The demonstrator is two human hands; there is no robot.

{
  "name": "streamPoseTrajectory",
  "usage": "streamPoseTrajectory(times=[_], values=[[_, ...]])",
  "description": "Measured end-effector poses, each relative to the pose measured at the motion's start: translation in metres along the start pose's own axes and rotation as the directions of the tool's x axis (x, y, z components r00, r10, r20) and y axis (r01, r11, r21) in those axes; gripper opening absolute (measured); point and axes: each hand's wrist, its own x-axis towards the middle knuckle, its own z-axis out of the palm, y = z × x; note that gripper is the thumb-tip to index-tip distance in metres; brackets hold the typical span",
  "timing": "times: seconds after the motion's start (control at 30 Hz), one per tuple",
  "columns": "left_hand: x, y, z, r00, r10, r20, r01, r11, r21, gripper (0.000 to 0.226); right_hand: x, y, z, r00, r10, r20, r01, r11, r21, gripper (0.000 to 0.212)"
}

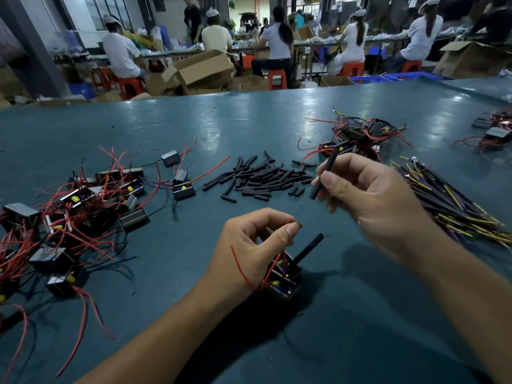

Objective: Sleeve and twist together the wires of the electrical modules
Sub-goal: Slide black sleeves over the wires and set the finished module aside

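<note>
My left hand (pixel 249 245) pinches the bare tip of a wire (pixel 296 223) between thumb and forefinger, above a small black module (pixel 282 281) that it also holds near the table. A red wire (pixel 241 266) loops over the left wrist, and a black sleeve (pixel 309 248) sticks up from the module. My right hand (pixel 371 198) is raised to the right and pinches a black sleeve tube (pixel 324 176), held tilted, between thumb and fingers. The two hands are apart.
A pile of loose black sleeves (pixel 263 178) lies mid-table. Modules with red wires (pixel 77 214) crowd the left side. More modules (pixel 360 137) sit at the far right, and a bundle of black and yellow wires (pixel 448 206) lies on the right. Seated people work behind the table.
</note>
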Motion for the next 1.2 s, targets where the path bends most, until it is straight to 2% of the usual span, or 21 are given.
streamPoseTrajectory(times=[0.33,0.97,1.13,1.2], values=[[0.000,-0.001,0.000,1.000,0.019,0.012,-0.019,1.000,0.001,0.022,-0.002,0.004,0.005,0.997,-0.060,-0.043,0.060,0.998,-0.011,0.014],[0.000,-0.002,-0.004,0.998,0.042,0.055,-0.040,0.999,-0.030,0.011,-0.008,0.006,0.006,0.997,-0.013,0.071,0.024,0.987,-0.162,0.021],[0.001,-0.001,-0.012,0.996,-0.007,0.085,0.010,1.000,-0.026,0.014,-0.007,0.009,0.002,0.998,0.011,0.059,-0.001,0.984,-0.177,0.006],[0.001,-0.001,-0.015,0.994,-0.019,0.111,0.019,1.000,-0.005,0.011,-0.007,0.009,0.000,0.997,0.029,0.067,-0.017,0.986,-0.166,0.007]])
